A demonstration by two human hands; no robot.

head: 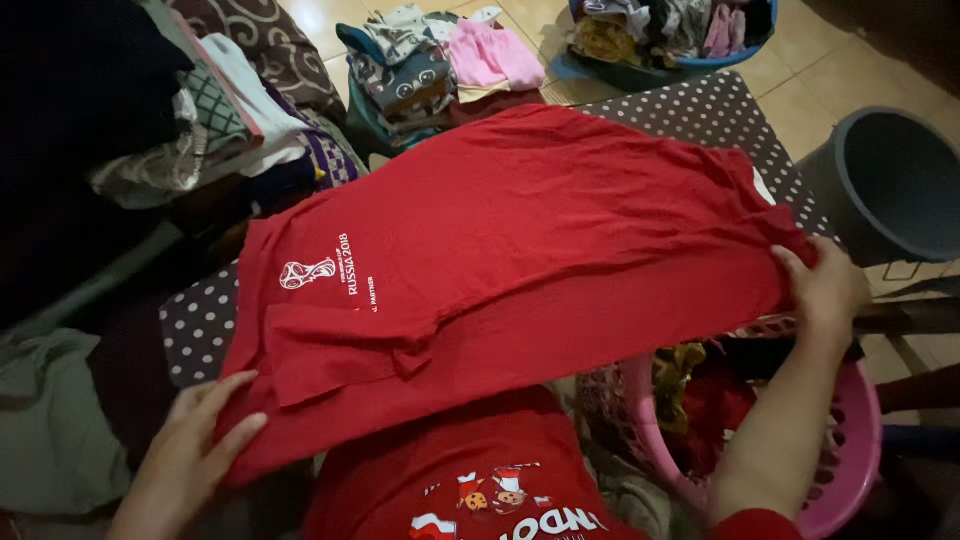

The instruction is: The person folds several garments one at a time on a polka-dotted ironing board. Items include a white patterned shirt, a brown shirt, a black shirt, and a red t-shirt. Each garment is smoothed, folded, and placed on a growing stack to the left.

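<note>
Presently, a large red cotton T-shirt with a small white emblem [500,250] lies spread across a dark polka-dot padded board [715,110], its chest panel folded partway over itself. The person's left hand [190,450] rests flat on the near-left corner of the shirt, fingers extended and pressing the cloth down rather than closing round it. The right hand [825,290] pinches the far-right edge of the shirt, thumb on top and fingers curled beneath, so the hem sits pulled taut between the two hands.

Surroundings noted: a pink perforated plastic laundry basket [850,470] holding mixed garments stands just beside the right forearm; a grey round plastic bucket [890,185] stands on the tiled floor beyond it; a blue plastic tub of crumpled clothes [660,35] sits further back; a stack of folded patterned garments [440,65] lies behind the board; a second folded pile [230,120] sits to the left.

Assessment: the work in hand appears to be smoothing and folding the shirt. To do it well, my judgement is that the tension between both hands should be even, the diagonal crease running across the middle flattened first, and the near hem aligned square with the board's edge so the fold lands straight.
</note>
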